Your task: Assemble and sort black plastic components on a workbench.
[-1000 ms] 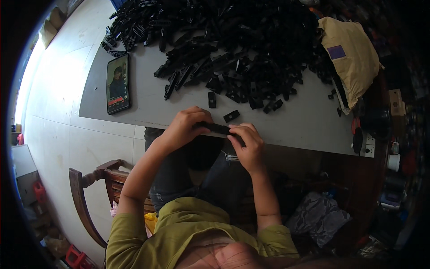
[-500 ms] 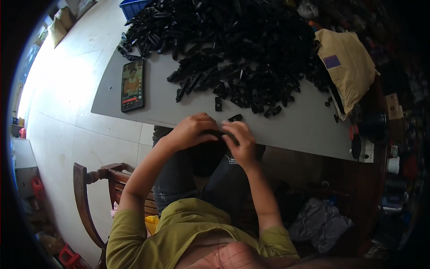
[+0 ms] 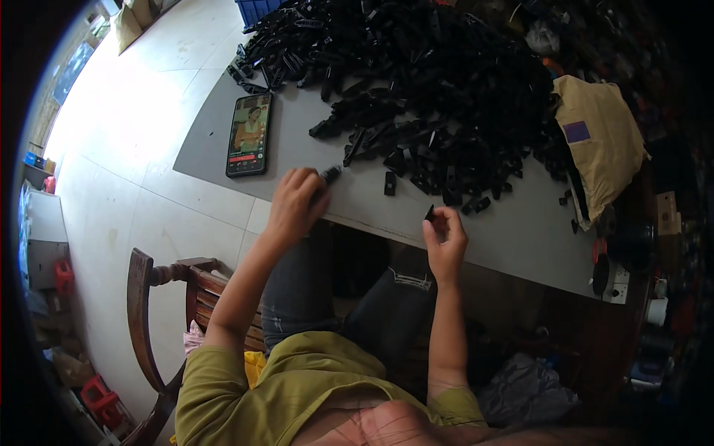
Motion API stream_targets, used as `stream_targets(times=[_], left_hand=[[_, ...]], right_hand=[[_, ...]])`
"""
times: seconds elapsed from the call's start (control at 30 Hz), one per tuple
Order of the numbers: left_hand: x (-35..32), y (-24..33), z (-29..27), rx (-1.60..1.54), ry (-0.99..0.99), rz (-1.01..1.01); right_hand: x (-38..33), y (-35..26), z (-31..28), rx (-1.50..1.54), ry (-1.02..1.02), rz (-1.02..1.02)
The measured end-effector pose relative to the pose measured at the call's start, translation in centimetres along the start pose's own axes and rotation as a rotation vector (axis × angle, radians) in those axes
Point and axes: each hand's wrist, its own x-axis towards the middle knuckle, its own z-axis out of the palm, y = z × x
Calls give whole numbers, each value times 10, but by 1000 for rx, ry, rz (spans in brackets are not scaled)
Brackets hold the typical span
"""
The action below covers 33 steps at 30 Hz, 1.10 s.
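Over the table's near edge, my left hand [image 3: 292, 207] is curled closed around a long black plastic part [image 3: 331, 175], which sticks out past its fingertips; the fingers cover the rest of it. Further right, my right hand [image 3: 448, 241] pinches a small black plastic piece [image 3: 429, 213] between thumb and fingers, just above the tabletop. Beyond both hands spreads a large heap of black plastic parts [image 3: 416, 82], some long and narrow, others short and blocky. One short loose part [image 3: 390, 183] lies between the hands, at the heap's near side.
A phone [image 3: 249, 135] with a lit screen lies on the grey table [image 3: 208, 141], left of the heap. A beige sack [image 3: 604, 145] leans at the right, with red-handled scissors [image 3: 599, 264] near it. A blue crate [image 3: 256, 11] stands far left, a wooden chair [image 3: 149, 320] nearer.
My hands were close together on a dark part near the table edge. They have parted, the left toward the phone and the right rightward. The view has shifted slightly.
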Motion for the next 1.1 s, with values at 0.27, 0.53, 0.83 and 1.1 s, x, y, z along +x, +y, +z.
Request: stream_targets(times=[0.27, 0.53, 0.83, 1.1], left_hand=[[-2, 38, 17, -440, -340, 132], [7, 38, 26, -547, -370, 126], [19, 37, 31, -597, -476, 153], [54, 15, 25, -271, -11, -18]], right_hand=[[1, -28, 10, 1008, -55, 545], [-2, -38, 23, -134, -204, 2], [16, -28, 20, -312, -380, -273], [45, -39, 55, -575, -110, -57]])
